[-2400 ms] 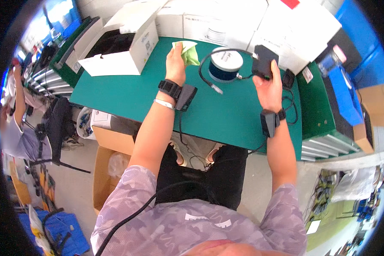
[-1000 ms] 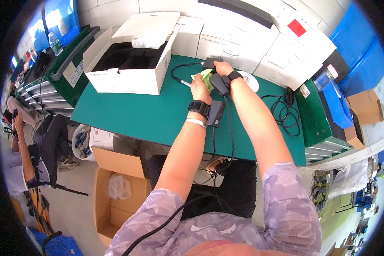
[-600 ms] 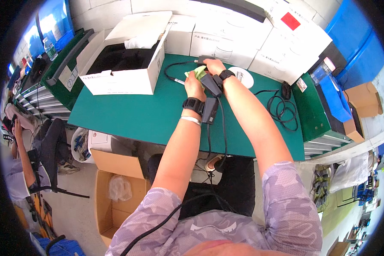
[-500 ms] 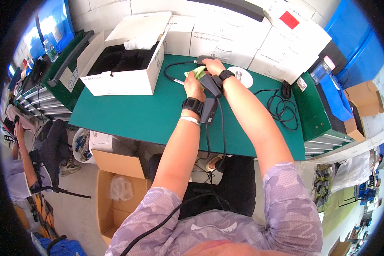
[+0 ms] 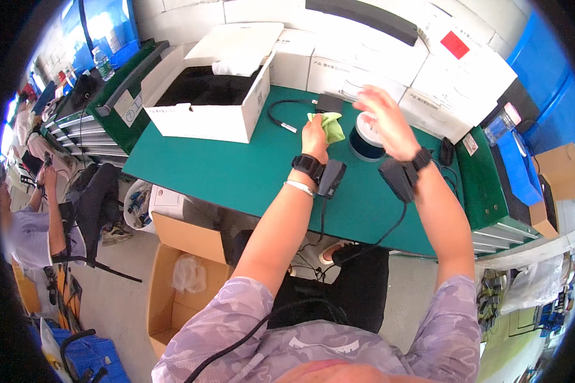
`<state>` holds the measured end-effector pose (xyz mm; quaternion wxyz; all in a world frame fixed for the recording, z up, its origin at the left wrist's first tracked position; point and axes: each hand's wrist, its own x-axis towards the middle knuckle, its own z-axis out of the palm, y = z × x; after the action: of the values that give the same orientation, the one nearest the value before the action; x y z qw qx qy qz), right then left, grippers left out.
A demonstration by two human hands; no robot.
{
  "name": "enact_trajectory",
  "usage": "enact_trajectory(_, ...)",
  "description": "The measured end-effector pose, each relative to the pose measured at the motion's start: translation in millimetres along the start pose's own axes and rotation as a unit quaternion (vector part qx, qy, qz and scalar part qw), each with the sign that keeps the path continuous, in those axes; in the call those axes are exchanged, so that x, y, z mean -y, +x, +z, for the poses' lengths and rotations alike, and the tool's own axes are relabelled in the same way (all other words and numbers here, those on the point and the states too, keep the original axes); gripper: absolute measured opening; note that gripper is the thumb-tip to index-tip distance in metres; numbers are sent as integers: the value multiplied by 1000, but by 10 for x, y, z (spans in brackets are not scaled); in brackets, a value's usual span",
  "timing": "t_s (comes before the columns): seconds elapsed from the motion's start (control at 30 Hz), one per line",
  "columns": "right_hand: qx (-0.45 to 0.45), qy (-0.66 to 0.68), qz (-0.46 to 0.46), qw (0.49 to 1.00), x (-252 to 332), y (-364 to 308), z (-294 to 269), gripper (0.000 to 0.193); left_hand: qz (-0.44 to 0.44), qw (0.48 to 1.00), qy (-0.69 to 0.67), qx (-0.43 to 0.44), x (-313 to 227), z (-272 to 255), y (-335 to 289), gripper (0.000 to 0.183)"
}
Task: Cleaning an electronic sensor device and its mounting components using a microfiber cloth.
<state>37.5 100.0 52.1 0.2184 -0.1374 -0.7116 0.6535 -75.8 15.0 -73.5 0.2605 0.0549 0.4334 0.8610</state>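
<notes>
A light green cloth (image 5: 331, 127) is pinched in my left hand (image 5: 314, 138), which is raised over the green table (image 5: 249, 169). Just beyond the cloth lies a small black box (image 5: 329, 104) with a short black cable (image 5: 275, 107) curving out to its left. My right hand (image 5: 390, 122) is open, its fingers stretched out and slightly blurred, and holds nothing. Beside and partly behind its fingers stands a round device (image 5: 365, 148) with a white top and a dark band around its side. I cannot tell whether the fingers touch it.
An open white box (image 5: 204, 125) with black foam stands at the left of the table. Stacked white boxes (image 5: 329, 75) line the back. A coiled black cable (image 5: 452, 180) lies at the right, partly behind my arm. On the floor is an open cardboard box (image 5: 166, 287); another person (image 5: 38, 233) is at far left.
My right hand has left the black box and moved right to the round device. The left hand still holds the cloth. The whole view has shifted slightly.
</notes>
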Motion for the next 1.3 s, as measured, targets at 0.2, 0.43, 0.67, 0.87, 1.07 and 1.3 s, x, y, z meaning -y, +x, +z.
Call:
enact_trajectory(0.2,-133,-92,-78,984,-411,-308,-745,35,30,995,88,34,-10,77,-37,31)
enact_trajectory(0.43,-152,-113,-156,969,-800,-531,-810,31,56,985,155,57,14,119,-94,28)
enact_trajectory(0.67,-113,-66,-148,980,-932,-641,-742,27,138,957,235,99,70,177,-49,26)
enact_trajectory(0.87,-152,-139,-156,966,-972,-613,-743,29,127,937,274,177,-21,353,-427,49)
enact_trajectory(1.07,-146,-128,-158,968,-1001,-614,-700,30,190,922,259,215,2,377,-464,60)
enact_trajectory(1.3,-144,-123,-163,968,-1027,-606,-729,30,126,946,222,202,32,340,-387,47)
